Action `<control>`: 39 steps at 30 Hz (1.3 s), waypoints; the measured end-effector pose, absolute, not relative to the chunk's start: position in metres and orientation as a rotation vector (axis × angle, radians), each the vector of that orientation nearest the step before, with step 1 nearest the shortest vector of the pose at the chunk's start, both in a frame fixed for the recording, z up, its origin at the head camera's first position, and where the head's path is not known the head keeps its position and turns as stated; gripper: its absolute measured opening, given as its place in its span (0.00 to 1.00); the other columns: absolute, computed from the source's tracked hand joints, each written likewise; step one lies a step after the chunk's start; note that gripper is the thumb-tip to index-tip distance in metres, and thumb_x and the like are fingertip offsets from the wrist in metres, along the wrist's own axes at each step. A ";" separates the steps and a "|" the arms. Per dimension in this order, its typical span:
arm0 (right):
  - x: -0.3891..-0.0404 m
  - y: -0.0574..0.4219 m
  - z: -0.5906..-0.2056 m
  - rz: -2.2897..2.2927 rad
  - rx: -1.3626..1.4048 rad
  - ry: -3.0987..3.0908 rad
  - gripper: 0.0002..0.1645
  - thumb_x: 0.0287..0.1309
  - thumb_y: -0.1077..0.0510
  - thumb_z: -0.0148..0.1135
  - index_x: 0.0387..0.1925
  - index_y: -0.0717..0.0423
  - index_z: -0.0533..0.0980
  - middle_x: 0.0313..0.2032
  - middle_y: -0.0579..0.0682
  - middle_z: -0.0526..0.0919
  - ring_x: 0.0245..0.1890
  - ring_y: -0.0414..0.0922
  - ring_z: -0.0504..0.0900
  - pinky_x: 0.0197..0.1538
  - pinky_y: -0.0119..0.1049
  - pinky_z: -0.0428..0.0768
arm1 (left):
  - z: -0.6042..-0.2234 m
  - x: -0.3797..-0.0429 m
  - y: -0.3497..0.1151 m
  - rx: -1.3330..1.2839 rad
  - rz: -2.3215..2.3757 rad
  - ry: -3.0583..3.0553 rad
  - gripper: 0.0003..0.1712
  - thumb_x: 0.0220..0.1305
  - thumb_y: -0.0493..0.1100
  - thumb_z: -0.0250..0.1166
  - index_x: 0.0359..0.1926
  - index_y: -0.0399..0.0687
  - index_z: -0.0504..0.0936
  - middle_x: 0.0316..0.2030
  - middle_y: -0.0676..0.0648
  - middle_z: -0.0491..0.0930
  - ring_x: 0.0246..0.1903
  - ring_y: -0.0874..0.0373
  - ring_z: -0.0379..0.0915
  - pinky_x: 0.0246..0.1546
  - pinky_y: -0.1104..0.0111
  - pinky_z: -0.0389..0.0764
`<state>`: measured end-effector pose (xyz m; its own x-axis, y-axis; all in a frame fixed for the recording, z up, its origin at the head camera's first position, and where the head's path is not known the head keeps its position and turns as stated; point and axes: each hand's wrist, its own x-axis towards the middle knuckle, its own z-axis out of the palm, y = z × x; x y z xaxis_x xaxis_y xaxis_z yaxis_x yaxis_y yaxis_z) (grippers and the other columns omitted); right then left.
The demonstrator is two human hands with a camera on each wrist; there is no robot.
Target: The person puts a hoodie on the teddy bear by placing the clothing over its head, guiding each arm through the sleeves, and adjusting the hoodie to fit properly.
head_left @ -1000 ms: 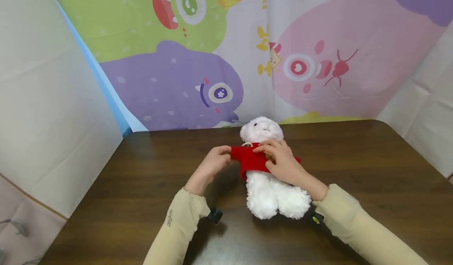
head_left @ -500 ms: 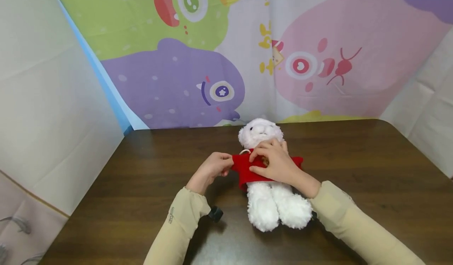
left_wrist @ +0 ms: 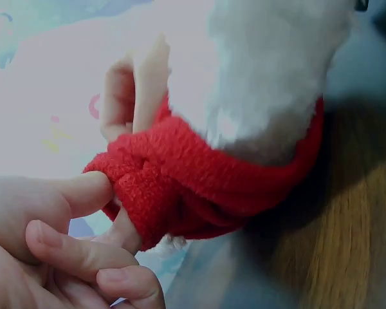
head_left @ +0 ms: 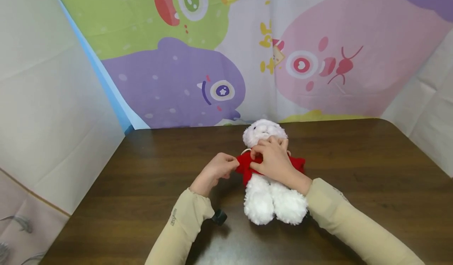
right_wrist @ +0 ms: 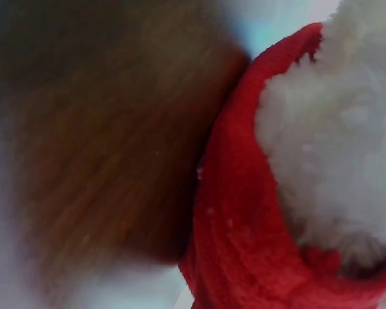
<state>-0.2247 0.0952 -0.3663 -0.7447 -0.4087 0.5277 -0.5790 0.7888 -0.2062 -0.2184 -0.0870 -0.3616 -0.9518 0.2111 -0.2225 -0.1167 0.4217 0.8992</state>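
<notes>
A white plush bear (head_left: 259, 202) in a red top (head_left: 297, 163) lies on its back on the dark wooden table, head away from me. My left hand (head_left: 216, 170) pinches the end of the sleeve (head_left: 242, 164) on the bear's left-of-view side. In the left wrist view, the thumb (left_wrist: 83, 193) presses the red cuff (left_wrist: 141, 199) from outside, and a finger reaches into its opening. Across the bear's chest lies my right hand (head_left: 274, 159), its thumb and fingers curled on the red top. It covers the front print. The right wrist view shows the top's hem (right_wrist: 244, 187) and white fur (right_wrist: 341, 141).
The brown wooden table (head_left: 159, 155) spreads around the bear. A cartoon-printed cloth (head_left: 159, 80) hangs behind the table, with a pale sheet (head_left: 53, 80) at the left. A black wrist device (head_left: 219, 217) sits under the left sleeve.
The right hand has drawn its thumb and fingers closer in on the top, hiding the print on the chest. Left hand and sleeve have shifted slightly right, and the hem has ridden up.
</notes>
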 end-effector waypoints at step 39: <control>-0.216 0.123 -0.360 0.547 0.995 -2.411 0.04 0.46 0.53 0.63 0.26 0.44 0.75 0.31 0.40 0.76 0.38 0.42 0.69 0.47 0.50 0.53 | -0.376 -0.240 -0.117 0.088 1.851 2.026 0.20 0.57 0.37 0.47 0.51 0.39 0.71 0.22 0.54 0.69 0.16 0.62 0.56 0.25 0.73 0.65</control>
